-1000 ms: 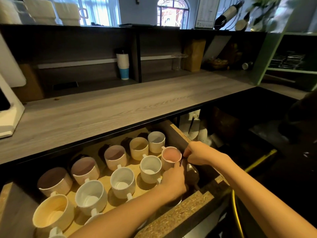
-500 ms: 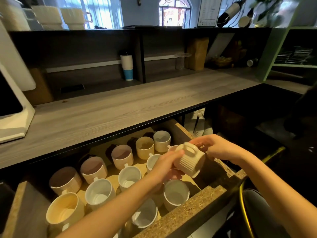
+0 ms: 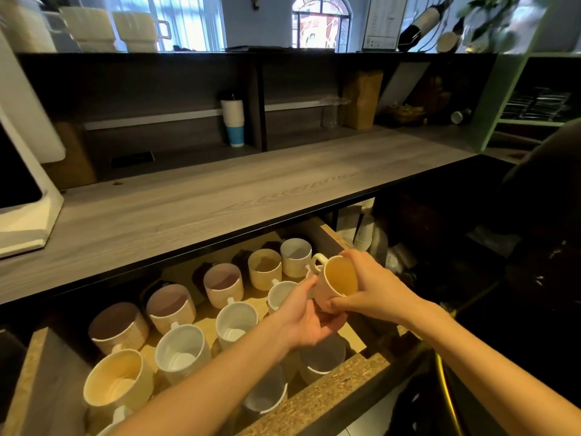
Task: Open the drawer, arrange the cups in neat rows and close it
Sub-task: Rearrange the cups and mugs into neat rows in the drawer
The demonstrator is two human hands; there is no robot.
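Right hand [image 3: 377,291] had its grip clamped round the tilted cream cup [image 3: 341,276], left hand [image 3: 301,322] curled under its base, both up over the open drawer's [image 3: 330,394] right end.

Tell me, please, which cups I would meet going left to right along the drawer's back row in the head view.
brown-lined cup → purple-lined cup → pink cup → tan cup → white cup → yellow-lined cup, held by the left hand and right hand.
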